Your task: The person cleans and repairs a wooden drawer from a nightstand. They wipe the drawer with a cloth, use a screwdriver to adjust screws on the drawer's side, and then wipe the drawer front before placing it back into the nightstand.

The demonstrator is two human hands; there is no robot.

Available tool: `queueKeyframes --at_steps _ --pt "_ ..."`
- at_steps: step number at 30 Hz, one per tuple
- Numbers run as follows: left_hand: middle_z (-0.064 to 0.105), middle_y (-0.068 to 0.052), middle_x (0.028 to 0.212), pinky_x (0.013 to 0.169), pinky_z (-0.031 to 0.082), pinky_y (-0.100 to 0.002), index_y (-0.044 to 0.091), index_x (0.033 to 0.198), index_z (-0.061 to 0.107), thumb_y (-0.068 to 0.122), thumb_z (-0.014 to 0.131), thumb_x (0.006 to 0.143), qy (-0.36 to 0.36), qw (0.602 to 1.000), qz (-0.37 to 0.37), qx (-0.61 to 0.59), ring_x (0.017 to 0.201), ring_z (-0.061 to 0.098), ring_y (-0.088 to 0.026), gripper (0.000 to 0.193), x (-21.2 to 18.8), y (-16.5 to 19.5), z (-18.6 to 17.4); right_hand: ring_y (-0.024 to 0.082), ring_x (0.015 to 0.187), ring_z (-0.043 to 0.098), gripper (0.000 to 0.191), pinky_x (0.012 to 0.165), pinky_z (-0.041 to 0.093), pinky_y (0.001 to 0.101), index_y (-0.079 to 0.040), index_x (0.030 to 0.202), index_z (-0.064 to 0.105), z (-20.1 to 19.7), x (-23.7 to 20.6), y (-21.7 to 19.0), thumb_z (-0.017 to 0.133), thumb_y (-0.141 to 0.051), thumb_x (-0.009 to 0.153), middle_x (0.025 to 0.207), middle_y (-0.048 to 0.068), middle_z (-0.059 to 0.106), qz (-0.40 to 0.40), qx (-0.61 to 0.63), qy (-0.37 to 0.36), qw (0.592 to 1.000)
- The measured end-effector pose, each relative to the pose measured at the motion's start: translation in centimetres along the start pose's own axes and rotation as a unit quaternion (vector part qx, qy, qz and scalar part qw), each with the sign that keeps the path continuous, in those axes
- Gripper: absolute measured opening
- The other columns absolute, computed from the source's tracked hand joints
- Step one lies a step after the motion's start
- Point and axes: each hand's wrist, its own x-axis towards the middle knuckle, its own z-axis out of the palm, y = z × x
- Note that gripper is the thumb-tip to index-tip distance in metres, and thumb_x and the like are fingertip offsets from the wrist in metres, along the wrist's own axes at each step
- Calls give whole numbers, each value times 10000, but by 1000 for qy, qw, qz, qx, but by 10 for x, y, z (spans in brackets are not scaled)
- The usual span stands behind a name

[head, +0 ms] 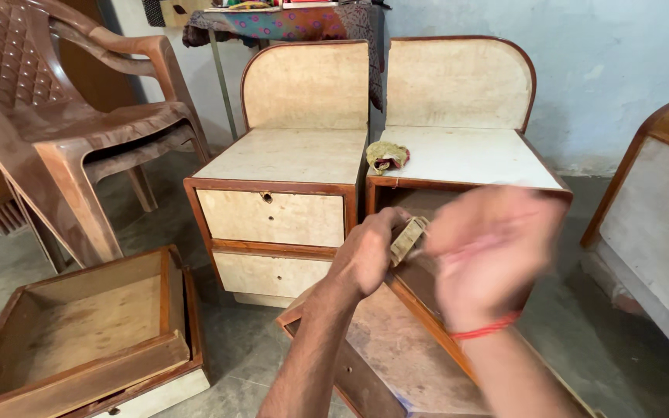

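Filling the upper middle of the frame, two matching bedside cabinets stand side by side against a pale blue wall (621, 70): the left cabinet (284, 155) with two cream drawer fronts shut, the right cabinet (466, 155) with its upper slot open and dark. At upper left sits a stack of brown plastic chairs (56, 116), and below it, at lower left, two pulled-out wooden drawers (87, 340) lie nested on the concrete floor. Along the right edge leans a curved wooden panel (652, 209). At lower centre a third drawer (396, 356) is tilted against the right cabinet, under both forearms. The right hand (493, 248), blurred and wearing a red thread at the wrist, is just right of centre; I cannot tell how wide it is or whether it grips anything. The left hand (369, 251) is curled narrowly around a small folded piece of sandpaper (408, 238) over the tilted drawer's edge. A crumpled rag (386, 156) rests on the right cabinet's top, near its left corner.
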Motion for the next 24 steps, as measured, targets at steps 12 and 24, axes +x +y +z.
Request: queueKeyframes --at_steps 12,24 --pt "722 -121 974 806 490 -346 -1 988 657 334 349 953 37 988 -132 -75 881 619 -217 456 -22 -16 -42 168 782 488 93 795 479 344 -90 889 453 -19 6 51 458 -98 797 841 35 481 143 106 -97 979" --pt "655 -46 923 864 448 -323 76 967 710 299 487 908 96 917 -239 -304 915 581 -182 321 -47 -73 -97 102 927 711 283 659 554 320 -106 1195 695 -29 -19 88 669 -211 934 1026 60 787 76 -550 -246 794"
